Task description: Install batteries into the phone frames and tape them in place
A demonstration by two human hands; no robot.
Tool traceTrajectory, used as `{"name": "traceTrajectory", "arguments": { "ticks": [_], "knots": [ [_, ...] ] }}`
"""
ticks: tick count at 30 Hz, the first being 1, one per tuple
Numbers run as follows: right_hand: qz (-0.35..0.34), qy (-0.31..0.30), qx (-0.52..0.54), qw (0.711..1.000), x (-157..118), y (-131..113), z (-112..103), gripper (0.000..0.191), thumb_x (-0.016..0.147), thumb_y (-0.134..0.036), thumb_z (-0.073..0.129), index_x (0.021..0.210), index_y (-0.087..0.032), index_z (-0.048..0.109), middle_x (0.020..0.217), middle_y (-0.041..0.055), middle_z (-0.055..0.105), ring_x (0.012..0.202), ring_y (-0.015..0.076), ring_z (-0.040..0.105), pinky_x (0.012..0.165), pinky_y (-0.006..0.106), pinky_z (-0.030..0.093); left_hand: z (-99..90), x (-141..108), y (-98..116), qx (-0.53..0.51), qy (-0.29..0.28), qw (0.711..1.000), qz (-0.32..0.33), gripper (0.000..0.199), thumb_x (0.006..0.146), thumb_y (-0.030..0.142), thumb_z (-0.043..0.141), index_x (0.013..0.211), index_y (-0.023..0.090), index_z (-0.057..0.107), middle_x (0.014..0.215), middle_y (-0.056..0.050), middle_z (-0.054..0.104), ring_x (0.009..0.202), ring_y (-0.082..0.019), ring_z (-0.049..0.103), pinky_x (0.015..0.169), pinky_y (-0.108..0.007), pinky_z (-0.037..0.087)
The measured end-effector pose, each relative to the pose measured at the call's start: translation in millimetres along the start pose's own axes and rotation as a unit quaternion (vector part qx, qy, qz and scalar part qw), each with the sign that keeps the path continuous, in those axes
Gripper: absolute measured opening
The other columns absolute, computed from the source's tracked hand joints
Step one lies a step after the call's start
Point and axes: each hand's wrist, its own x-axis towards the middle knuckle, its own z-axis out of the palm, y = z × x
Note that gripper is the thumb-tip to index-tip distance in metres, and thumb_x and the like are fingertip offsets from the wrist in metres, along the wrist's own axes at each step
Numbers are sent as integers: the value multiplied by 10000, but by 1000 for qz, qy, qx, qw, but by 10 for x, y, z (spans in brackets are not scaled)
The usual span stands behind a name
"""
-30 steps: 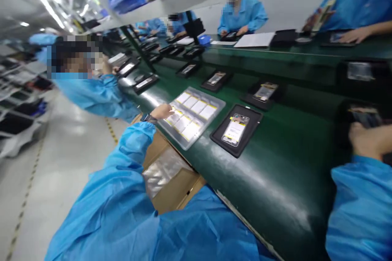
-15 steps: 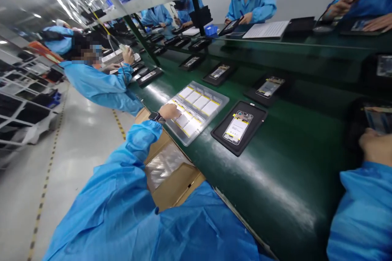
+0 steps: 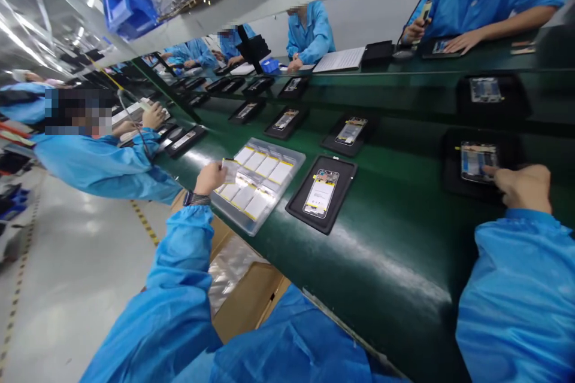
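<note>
My left hand (image 3: 211, 178), a dark watch on its wrist, is closed on the edge of a flat white phone battery (image 3: 230, 171). It holds the battery tilted above the near left part of a clear plastic tray (image 3: 251, 228), where several white batteries with yellow edges lie in rows. My right hand (image 3: 525, 187) is closed, its fingertips at the right edge of an opened phone (image 3: 478, 161) in a black tray (image 3: 451, 182); what the fingers grip is hidden. Between my hands, another opened phone (image 3: 321, 193) with a white battery lies in a black tray (image 3: 338, 206).
More phones in black trays stand in a row along the green bench (image 3: 381, 263). A cardboard box (image 3: 247, 299) with clear plastic inside is below the bench edge. A co-worker in blue (image 3: 108, 161) sits at the left; others work across, beneath a shelf (image 3: 251, 0).
My left hand has lifted a battery up from the clear tray. My right hand has come further into view, to the right side of its phone. The view has turned to the right.
</note>
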Motion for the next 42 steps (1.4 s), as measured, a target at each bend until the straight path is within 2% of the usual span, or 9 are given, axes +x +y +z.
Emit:
{"name": "traceTrajectory", "arguments": {
  "ticks": [3,4,6,9,12,15,25,34,42],
  "knots": [
    [113,-25,1,993,-194,-164,-118,354,739,-254,906,1013,-73,775,823,199,684,751,294,663,669,472,477,231,-154,470,-176,2,984,36,398,987,344,371,1170,118,643,981,-112,741,883,-226,717,746,-320,571],
    [116,-32,27,992,-241,-202,-150,187,739,-187,887,858,-114,762,748,154,652,690,268,635,665,474,474,358,-258,720,-324,-13,945,43,414,974,395,416,1180,115,640,998,-118,743,844,-217,711,699,-312,574],
    [116,-43,105,987,-300,-241,-206,246,735,-72,831,624,-188,645,647,88,574,595,221,571,652,476,478,631,-513,1325,-565,-117,814,58,413,883,458,587,1120,127,660,980,-121,746,787,-214,698,605,-302,566],
    [98,-50,198,974,-376,-239,-282,346,743,33,711,583,-229,552,640,46,542,553,177,532,613,430,516,943,-928,2248,-693,-327,635,94,315,820,421,715,991,157,695,927,-125,752,733,-203,677,499,-267,513],
    [65,-58,259,962,-578,-209,-330,271,724,17,677,671,-225,568,659,29,559,568,167,552,540,348,540,1089,-1320,2765,-688,-405,585,142,218,830,386,740,908,184,717,892,-117,758,670,-185,650,465,-257,488],
    [41,-92,312,945,-895,-139,-309,171,694,-75,718,775,-198,630,701,44,639,578,168,594,497,300,550,1162,-1523,2839,-662,-455,566,185,262,810,411,782,925,181,731,893,-113,758,688,-186,655,473,-250,509],
    [48,-292,413,861,-2150,474,-100,468,629,-418,924,988,-212,705,904,41,753,766,197,708,656,298,583,1310,-1635,2821,-636,-421,620,186,565,751,491,817,1126,150,569,831,-56,730,636,-148,642,428,-218,499],
    [17,-352,421,836,-2418,537,39,442,701,-427,902,1034,-236,683,983,39,757,859,206,708,763,305,564,1291,-1713,2782,-592,-424,650,219,500,774,502,804,1077,160,600,800,-37,718,581,-130,616,463,-225,482],
    [2,-360,433,827,-2469,578,26,453,722,-434,895,1054,-251,646,1033,35,750,878,207,716,835,332,569,1317,-1767,2761,-538,-167,780,273,268,730,362,869,842,179,709,895,-31,653,687,-117,591,581,-237,468]
  ]
}}
